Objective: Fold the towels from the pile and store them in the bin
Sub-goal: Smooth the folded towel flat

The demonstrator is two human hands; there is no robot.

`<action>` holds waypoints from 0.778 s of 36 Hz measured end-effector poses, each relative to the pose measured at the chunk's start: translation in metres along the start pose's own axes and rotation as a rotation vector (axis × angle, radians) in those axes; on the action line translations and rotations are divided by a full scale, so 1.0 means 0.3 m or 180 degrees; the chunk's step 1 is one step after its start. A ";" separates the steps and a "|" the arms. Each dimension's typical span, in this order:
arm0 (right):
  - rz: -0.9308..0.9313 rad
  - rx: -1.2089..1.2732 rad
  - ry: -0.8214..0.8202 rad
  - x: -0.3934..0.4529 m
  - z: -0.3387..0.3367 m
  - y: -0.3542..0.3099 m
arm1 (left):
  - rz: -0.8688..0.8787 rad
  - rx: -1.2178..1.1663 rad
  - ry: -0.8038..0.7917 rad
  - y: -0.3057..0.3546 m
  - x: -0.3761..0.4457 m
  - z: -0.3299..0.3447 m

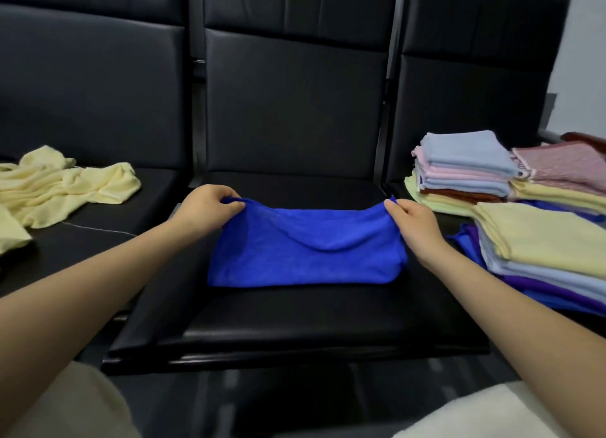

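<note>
A bright blue towel [305, 250] lies across the middle black seat [295, 319], its far edge lifted off the cushion. My left hand [205, 208] pinches the far left corner of that edge. My right hand [414, 223] pinches the far right corner. The cloth sags between the two hands, and its near part rests flat on the seat. A heap of unfolded pale yellow towels [62, 185] lies on the left seat. No bin is in view.
Stacks of folded towels [465, 165] in light blue, pink, yellow and brown sit on the right seat, with a larger yellow, blue and purple stack [544, 244] nearer to me. Black seat backs [295, 103] rise behind. My knees show at the bottom.
</note>
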State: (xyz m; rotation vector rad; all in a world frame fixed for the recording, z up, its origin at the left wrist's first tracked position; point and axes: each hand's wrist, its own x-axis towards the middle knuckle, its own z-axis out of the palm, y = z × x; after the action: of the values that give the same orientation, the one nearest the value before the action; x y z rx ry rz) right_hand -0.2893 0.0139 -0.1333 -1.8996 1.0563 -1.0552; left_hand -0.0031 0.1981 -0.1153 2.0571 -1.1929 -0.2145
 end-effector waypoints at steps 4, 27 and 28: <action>-0.0057 -0.0181 0.0011 0.072 0.028 0.014 | -0.0004 0.0300 0.0229 -0.020 0.072 0.024; 0.0849 -0.2429 -0.0631 0.234 0.110 0.080 | 0.0842 0.1332 -0.0110 -0.006 0.041 0.239; 0.1027 -0.2501 -0.0830 0.219 0.092 0.063 | 0.0825 0.1350 -0.0239 0.003 0.024 0.254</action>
State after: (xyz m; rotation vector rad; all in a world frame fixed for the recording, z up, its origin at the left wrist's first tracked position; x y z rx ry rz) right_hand -0.2486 -0.0473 -0.1404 -2.2510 1.7011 -0.1867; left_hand -0.0359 0.1530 -0.1679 2.2313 -1.6481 0.0960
